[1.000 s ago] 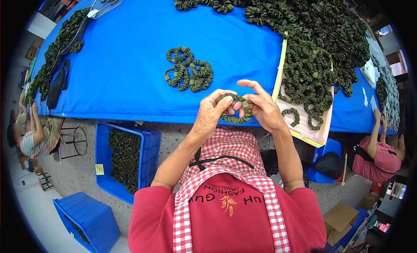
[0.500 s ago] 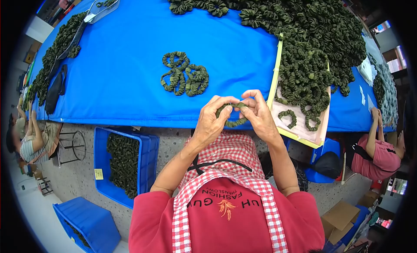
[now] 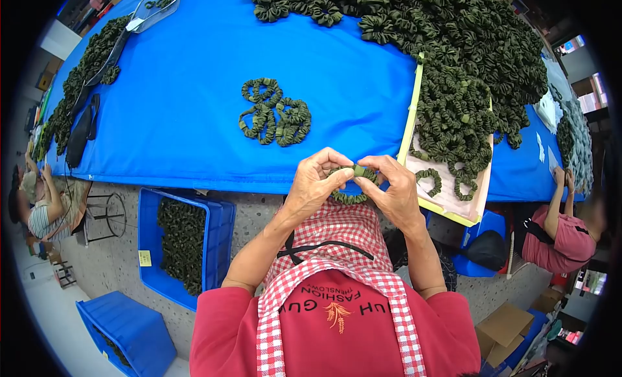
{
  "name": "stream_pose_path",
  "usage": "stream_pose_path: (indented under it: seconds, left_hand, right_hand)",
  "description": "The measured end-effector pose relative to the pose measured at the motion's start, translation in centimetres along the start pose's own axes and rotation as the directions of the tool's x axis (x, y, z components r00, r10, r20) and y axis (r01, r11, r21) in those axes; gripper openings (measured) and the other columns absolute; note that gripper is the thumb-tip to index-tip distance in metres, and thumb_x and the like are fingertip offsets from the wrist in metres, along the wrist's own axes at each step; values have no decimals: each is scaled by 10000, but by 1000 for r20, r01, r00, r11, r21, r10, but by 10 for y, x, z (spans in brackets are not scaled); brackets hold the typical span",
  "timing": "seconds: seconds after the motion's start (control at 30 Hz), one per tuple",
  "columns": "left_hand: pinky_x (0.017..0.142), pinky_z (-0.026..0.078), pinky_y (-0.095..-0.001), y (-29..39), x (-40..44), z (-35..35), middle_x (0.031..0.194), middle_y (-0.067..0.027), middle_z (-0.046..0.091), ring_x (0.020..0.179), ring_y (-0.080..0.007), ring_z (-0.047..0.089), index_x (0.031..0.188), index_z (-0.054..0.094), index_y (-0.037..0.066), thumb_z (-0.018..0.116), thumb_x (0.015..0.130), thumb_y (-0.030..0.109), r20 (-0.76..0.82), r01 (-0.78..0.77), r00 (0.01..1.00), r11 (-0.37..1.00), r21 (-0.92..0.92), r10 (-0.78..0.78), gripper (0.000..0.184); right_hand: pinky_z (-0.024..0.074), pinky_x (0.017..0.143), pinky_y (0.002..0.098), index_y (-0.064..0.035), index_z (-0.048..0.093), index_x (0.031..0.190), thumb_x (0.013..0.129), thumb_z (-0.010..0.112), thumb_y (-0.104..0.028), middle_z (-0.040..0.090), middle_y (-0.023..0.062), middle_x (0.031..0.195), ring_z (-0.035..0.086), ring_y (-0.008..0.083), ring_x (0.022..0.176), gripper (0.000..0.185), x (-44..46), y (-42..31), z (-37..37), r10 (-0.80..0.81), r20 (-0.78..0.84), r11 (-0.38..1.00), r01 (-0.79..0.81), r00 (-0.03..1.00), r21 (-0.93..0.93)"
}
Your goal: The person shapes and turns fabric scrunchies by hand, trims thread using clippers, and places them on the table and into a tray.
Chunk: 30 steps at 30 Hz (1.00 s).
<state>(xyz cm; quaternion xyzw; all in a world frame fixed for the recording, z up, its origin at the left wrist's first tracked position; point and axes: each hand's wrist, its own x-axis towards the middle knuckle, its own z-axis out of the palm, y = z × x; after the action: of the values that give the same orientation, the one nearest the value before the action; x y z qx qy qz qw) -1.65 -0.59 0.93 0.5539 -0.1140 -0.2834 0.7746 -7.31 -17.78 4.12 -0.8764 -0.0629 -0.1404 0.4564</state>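
A dark green scrunchie (image 3: 350,198) is stretched between my two hands at the table's front edge, just above the apron. My left hand (image 3: 317,184) pinches one side of it between thumb and fingers. From the other side my right hand (image 3: 394,188) grips it, with both thumbs close together near a flat band at the top of the loop. A small group of scrunchies (image 3: 293,121) lies on the blue cloth beyond my hands. To the right, a yellow-rimmed tray (image 3: 478,210) holds many more, with some loose loops near its front end.
A large heap of scrunchies (image 3: 453,27) covers the far right of the blue-covered table (image 3: 194,85). A wire basket (image 3: 154,11) and another heap (image 3: 91,63) are at left. Blue crates (image 3: 221,234) stand on the floor. Co-workers sit at left (image 3: 55,212) and right (image 3: 557,238).
The scrunchie's open loop is now bunched smaller, lower between my hands. My fingertips have drawn closer together around its upper band, and both hands have shifted slightly down.
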Motion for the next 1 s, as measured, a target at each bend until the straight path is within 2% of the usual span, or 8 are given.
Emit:
stream_pose_path:
  seconds: [0.17, 0.37, 0.5, 0.53, 0.67, 0.87, 1.0]
  left_hand:
    - [619, 451, -184, 2, 1, 0, 849, -61, 642, 680, -80, 546, 984, 613, 13, 664, 825, 43, 23, -54, 998, 998, 40, 54, 170]
    - [610, 443, -179, -2, 0, 3, 841, -57, 640, 671, -79, 538, 957, 628, 13, 658, 830, 55, -16, -94, 995, 990, 105, 96, 138]
    - [609, 442, -185, 1, 2, -2, 837, -46, 631, 666, -81, 532, 955, 634, 14, 640, 838, 68, 100, 77, 993, 991, -107, -67, 129]
    - [609, 442, -185, 1, 2, -2, 837, -46, 631, 666, -81, 532, 955, 634, 14, 640, 838, 68, 99, 76, 993, 991, -108, -66, 129]
    - [604, 433, -190, 0, 2, 0, 839, -37, 619, 657, -80, 518, 976, 639, 13, 620, 846, 72, 71, 39, 996, 996, 75, -44, 145]
    - [594, 425, -195, 8, 1, 7, 831, -30, 612, 648, -77, 508, 971, 642, 15, 611, 844, 61, 54, -21, 998, 997, 73, 17, 138]
    - [574, 415, -193, 19, -1, 9, 825, -27, 608, 636, -77, 502, 959, 641, 16, 617, 845, 64, 126, -102, 989, 979, 179, 80, 126]
  right_hand:
    - [454, 567, 270, -46, 670, 1007, 725, 707, -13, 645, 61, 849, 547, 162, 659, 286, -7, -2, 3, -60, -94, 992, 48, 994, -121]
    - [419, 554, 247, -48, 688, 1005, 712, 711, 4, 632, 50, 820, 505, 142, 626, 298, -9, 3, 7, -69, -128, 993, 56, 989, -103]
    - [427, 564, 244, -48, 691, 1007, 715, 701, 16, 634, 51, 819, 523, 148, 639, 299, -12, 7, 10, -78, -126, 997, 79, 989, 5]
    - [427, 564, 244, -48, 691, 1007, 715, 701, 16, 634, 51, 819, 523, 148, 639, 299, -14, 8, 11, -79, -124, 997, 80, 989, 5]
    - [443, 588, 242, -27, 670, 1003, 718, 689, 30, 635, 53, 823, 546, 153, 660, 291, -17, 13, 14, -101, -148, 995, 97, 984, -36]
    - [466, 614, 243, -4, 624, 989, 745, 677, 45, 643, 63, 839, 567, 139, 685, 255, -18, 7, 12, -82, -164, 994, 70, 983, -79]
    - [484, 629, 236, -9, 554, 979, 784, 671, 39, 642, 74, 854, 588, 120, 708, 232, -19, 6, -2, 221, 60, 935, -229, 974, 272]
